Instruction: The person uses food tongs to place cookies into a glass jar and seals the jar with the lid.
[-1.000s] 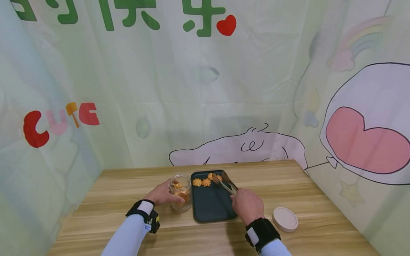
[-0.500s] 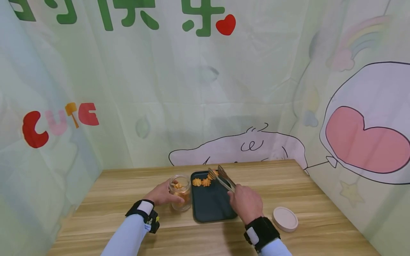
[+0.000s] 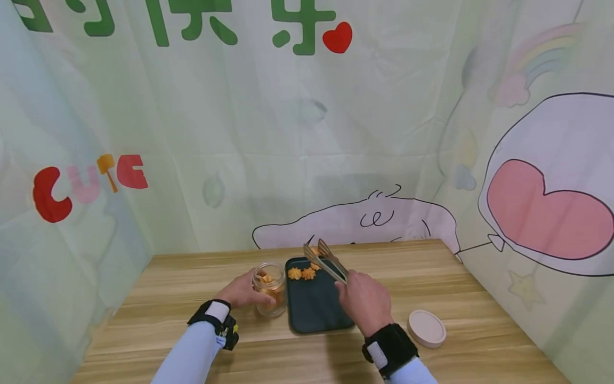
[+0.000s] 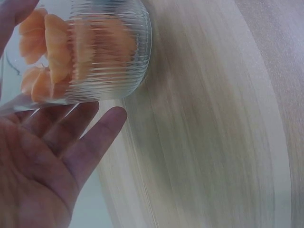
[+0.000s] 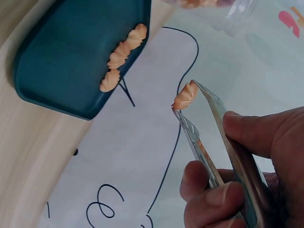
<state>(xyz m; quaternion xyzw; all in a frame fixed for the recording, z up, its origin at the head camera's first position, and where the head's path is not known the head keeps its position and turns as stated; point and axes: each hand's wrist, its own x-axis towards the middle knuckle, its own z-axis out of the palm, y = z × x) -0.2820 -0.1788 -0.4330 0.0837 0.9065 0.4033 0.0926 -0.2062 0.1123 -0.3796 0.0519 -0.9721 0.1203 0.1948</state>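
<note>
My left hand [image 3: 242, 290] holds a clear glass jar [image 4: 114, 88] upright on the table, thumb in front and fingers behind. Several orange, ridged cookies [image 4: 59, 47] fill the lower part of the jar. Metal tongs [image 5: 238, 166] are gripped in my right hand [image 3: 366, 301], thumb on one arm and fingers on the other. Between the tong tips a single cookie [image 5: 185, 96] is pinched, raised above the tray's far edge. Three more cookies [image 5: 110, 80] lie in a row along the far end of the dark tray [image 3: 318, 312].
A pale round lid [image 3: 427, 329] lies on the wood-grain table [image 3: 479, 320], right of my right wrist. The tray stands close beside the jar. Behind the table's far edge hangs a printed cloth backdrop [image 3: 230, 133].
The tongs have risen from the tray's far right corner and shifted left, lifting a cookie away from the row. My left hand and the jar have stayed in place.
</note>
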